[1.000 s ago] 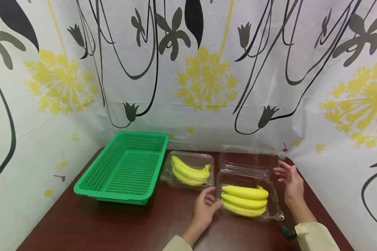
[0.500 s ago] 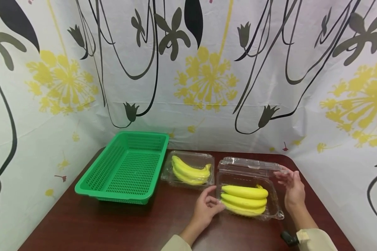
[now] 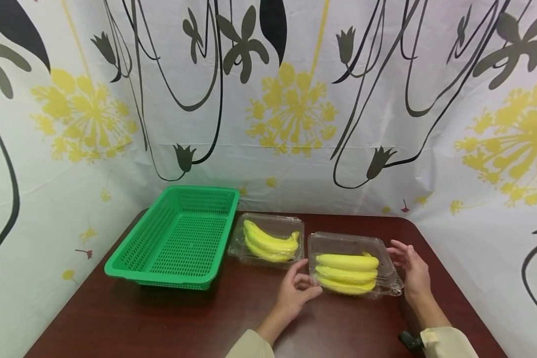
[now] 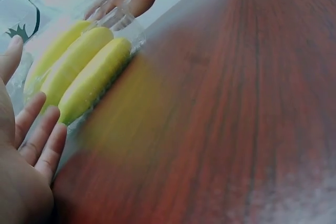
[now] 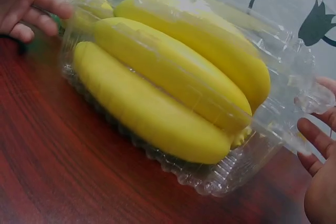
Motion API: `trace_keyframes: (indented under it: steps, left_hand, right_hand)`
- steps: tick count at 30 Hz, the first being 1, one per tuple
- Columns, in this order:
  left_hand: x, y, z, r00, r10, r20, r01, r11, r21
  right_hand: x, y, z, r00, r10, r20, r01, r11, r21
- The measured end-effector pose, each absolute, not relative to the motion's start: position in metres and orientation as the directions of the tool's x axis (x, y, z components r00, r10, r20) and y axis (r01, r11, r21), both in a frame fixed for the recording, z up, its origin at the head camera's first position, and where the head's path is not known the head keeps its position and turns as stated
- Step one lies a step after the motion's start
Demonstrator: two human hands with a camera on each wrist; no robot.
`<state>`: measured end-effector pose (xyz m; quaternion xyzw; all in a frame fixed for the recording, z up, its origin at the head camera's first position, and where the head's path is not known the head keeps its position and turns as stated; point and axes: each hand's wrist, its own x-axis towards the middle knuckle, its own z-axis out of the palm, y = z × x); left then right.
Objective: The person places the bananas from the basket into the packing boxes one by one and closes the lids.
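A clear plastic clamshell container [image 3: 340, 242] holding a bunch of yellow bananas [image 3: 346, 275] lies on the table, its lid down over the fruit. At its left end is my left hand [image 3: 293, 294], fingertips right at the edge, fingers slightly bent. My right hand [image 3: 415, 272] stands at the opposite end, its fingers loosely extended beside the tab corner. The right wrist view shows that hand's fingers [image 5: 315, 135] at the container's end and the bananas [image 5: 157, 111] through the plastic. In the left wrist view, the left fingers [image 4: 39, 135] are spread at the near banana ends.
To the left, a second clear container [image 3: 291, 223] with bananas [image 3: 270, 243] sits right beside the first. Further left stands a green perforated basket [image 3: 156, 280]. A patterned curtain [image 3: 273, 124] surrounds the back and sides of the dark red table [image 3: 170, 318].
The container's lid has swung from lying open at the back, past half raised, down over the bananas. My right hand has come slightly forward with it; the left hand has barely moved.
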<state>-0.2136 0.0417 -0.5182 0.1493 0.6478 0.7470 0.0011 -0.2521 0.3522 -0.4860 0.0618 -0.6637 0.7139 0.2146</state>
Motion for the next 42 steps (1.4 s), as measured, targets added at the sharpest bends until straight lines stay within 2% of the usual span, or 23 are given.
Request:
trace_keyframes:
  steps: [5, 9, 12, 15, 18, 28, 36, 42]
  left_hand:
    - [-0.214, 0.044, -0.514, -0.957, 0.190, 0.219, 0.194, -0.144, 0.970]
    - [-0.214, 0.047, -0.510, -0.967, 0.162, 0.195, 0.171, -0.150, 0.974]
    - [-0.216, 0.048, -0.506, -0.974, 0.124, 0.190, 0.167, -0.175, 0.970]
    - [-0.219, 0.053, -0.503, -0.978, 0.092, 0.185, 0.163, -0.207, 0.965]
    - [-0.223, 0.057, -0.500, -0.985, 0.066, 0.160, 0.139, -0.252, 0.958]
    - [-0.227, 0.063, -0.495, -0.998, 0.056, 0.038, 0.020, -0.287, 0.958]
    - [-0.233, 0.066, -0.493, -0.999, 0.032, 0.000, -0.010, -0.305, 0.952]
    - [-0.237, 0.068, -0.491, -0.998, 0.032, -0.053, -0.060, -0.326, 0.943]
  right_hand:
    - [-0.240, 0.349, -0.486, -0.911, 0.287, 0.297, -0.306, 0.013, -0.952]
    - [-0.224, 0.342, -0.486, -0.908, 0.361, 0.213, -0.184, 0.111, -0.977]
    - [-0.216, 0.333, -0.487, -0.871, 0.460, 0.174, -0.094, 0.193, -0.977]
    - [-0.209, 0.326, -0.490, -0.822, 0.549, 0.150, -0.032, 0.218, -0.975]
    - [-0.205, 0.320, -0.494, -0.800, 0.584, 0.137, -0.006, 0.220, -0.975]
    - [-0.204, 0.315, -0.496, -0.797, 0.591, 0.124, 0.045, 0.263, -0.964]
    - [-0.210, 0.313, -0.495, -0.847, 0.528, 0.058, 0.087, 0.245, -0.966]
    - [-0.212, 0.312, -0.495, -0.856, 0.516, 0.008, 0.070, 0.133, -0.989]
